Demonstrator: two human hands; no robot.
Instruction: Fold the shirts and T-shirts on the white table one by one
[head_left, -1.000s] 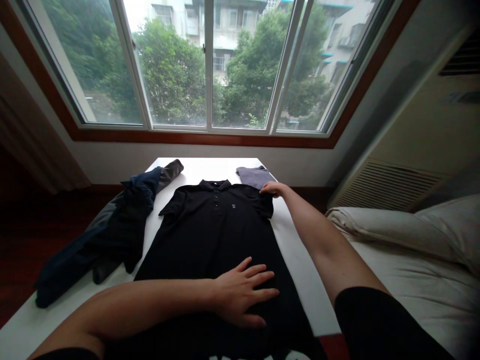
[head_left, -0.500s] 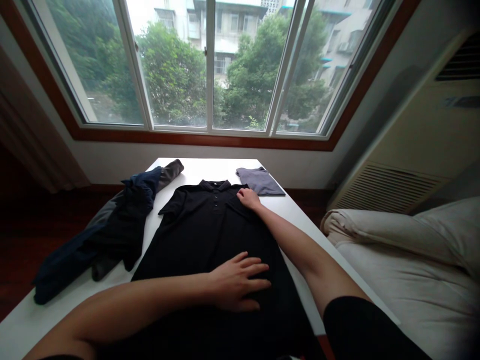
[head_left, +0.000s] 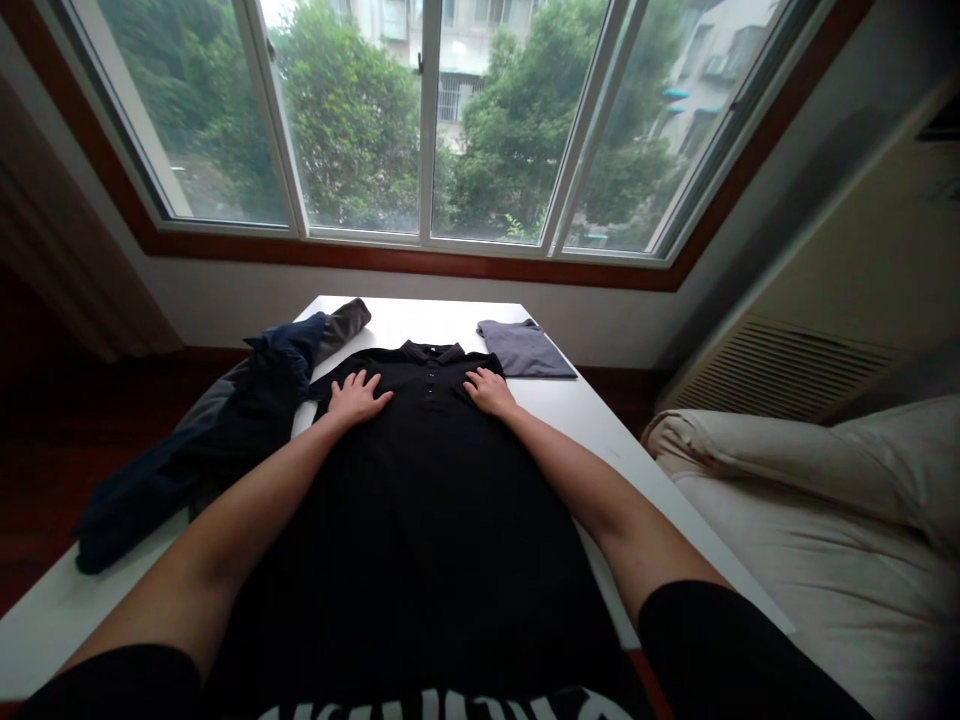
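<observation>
A black polo shirt (head_left: pixel 431 470) lies spread front side up on the white table (head_left: pixel 420 318), its buttoned collar toward the window. My left hand (head_left: pixel 357 397) rests with fingers spread on the shirt's left chest, near the left sleeve. On the opposite side, my right hand (head_left: pixel 489 390) lies on the fabric below the right shoulder, fingers extended. Neither hand grips the cloth. The right sleeve is partly out of sight beside my right hand.
Several dark garments lie in a heap (head_left: pixel 247 410) along the table's left side, partly over its edge. A folded grey garment (head_left: pixel 525 349) sits at the far right corner. A beige sofa (head_left: pixel 810 500) stands to the right, below the window wall's corner unit.
My left hand has moved from the lower right of the shirt up to its left chest. My right hand stays near the right shoulder, its fingers now flatter. The view has tilted slightly down.
</observation>
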